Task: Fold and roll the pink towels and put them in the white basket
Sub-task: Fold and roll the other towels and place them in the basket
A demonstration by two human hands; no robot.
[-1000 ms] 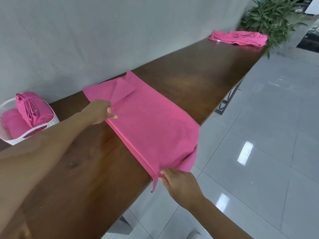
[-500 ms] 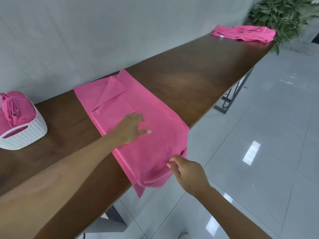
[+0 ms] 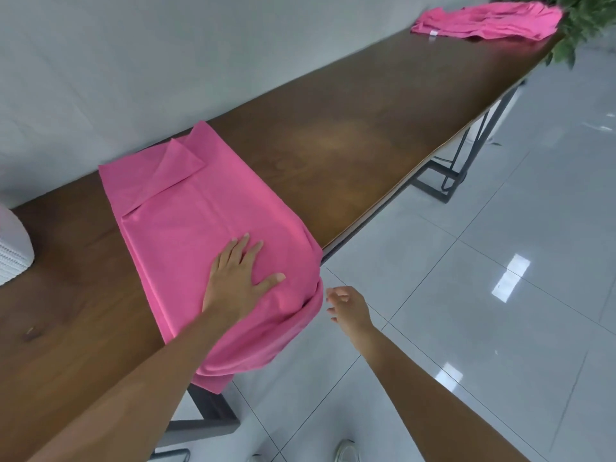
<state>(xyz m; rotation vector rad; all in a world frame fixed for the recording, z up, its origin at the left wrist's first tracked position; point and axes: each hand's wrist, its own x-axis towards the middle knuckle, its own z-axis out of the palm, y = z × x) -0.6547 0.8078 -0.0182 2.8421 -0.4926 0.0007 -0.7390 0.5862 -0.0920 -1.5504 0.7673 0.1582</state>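
Left hand [image 3: 238,281] flat on the pink towel [image 3: 206,228], fingers straight and spread, thumb out toward 3 o'clock, palm pressing the cloth onto the counter [image 3: 350,135]. Holding nothing, just pressing.

Right hand [image 3: 346,306] off the counter edge, over the floor [image 3: 500,261], just beside the towel's hanging corner at about 3 o'clock of the left hand. Fingers loosely curled, nothing in them. Whether the fingertips brush the cloth, cannot tell; looks apart.

Towel: folded into a long strip lying across the counter, running from the wall side at 11 o'clock to the near edge at 5 o'clock. Far end has one corner flap turned back, making a triangle on top. Near end droops over the counter edge and bunches below the left forearm.

White basket [image 3: 13,251]: only a sliver in view at the frame's 9 o'clock edge, sitting on the counter, well apart from the towel. Contents not visible.

Pile of pink towels [image 3: 490,21]: unfolded heap at the far end of the counter, 1 o'clock, white tag showing at its near side. Green plant [image 3: 586,25] just behind it at the frame corner.

Dark metal counter legs [image 3: 450,175] visible underneath. Shoe tip [image 3: 346,453] at 6 o'clock on the glossy tiles.
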